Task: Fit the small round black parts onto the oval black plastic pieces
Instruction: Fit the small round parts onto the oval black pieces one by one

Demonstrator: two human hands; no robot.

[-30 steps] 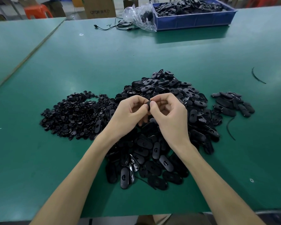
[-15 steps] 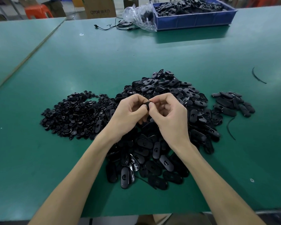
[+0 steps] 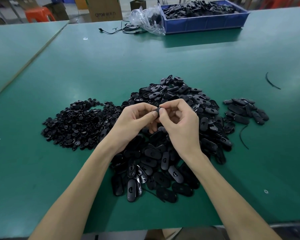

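Observation:
My left hand [image 3: 133, 121] and my right hand [image 3: 180, 123] meet above the middle pile, both pinching one black oval piece [image 3: 156, 113] between thumbs and fingertips; most of it is hidden by my fingers. Whether a round part sits in it I cannot tell. Below the hands lies a big heap of oval black pieces [image 3: 164, 158]. A heap of small round black parts [image 3: 76, 123] lies to the left. A small group of oval pieces [image 3: 244, 111] lies apart on the right.
The green table [image 3: 215, 70] carries a blue bin of black parts [image 3: 204, 23] at the far edge, with a clear plastic bag [image 3: 145, 18] and black cables [image 3: 121, 30] beside it. Thin black strips [image 3: 271, 83] lie at right. A cardboard box [image 3: 102, 9] stands behind.
Both hands stay together above the pile; the fingertips have shifted slightly on the held piece, and the right thumb now presses on its edge.

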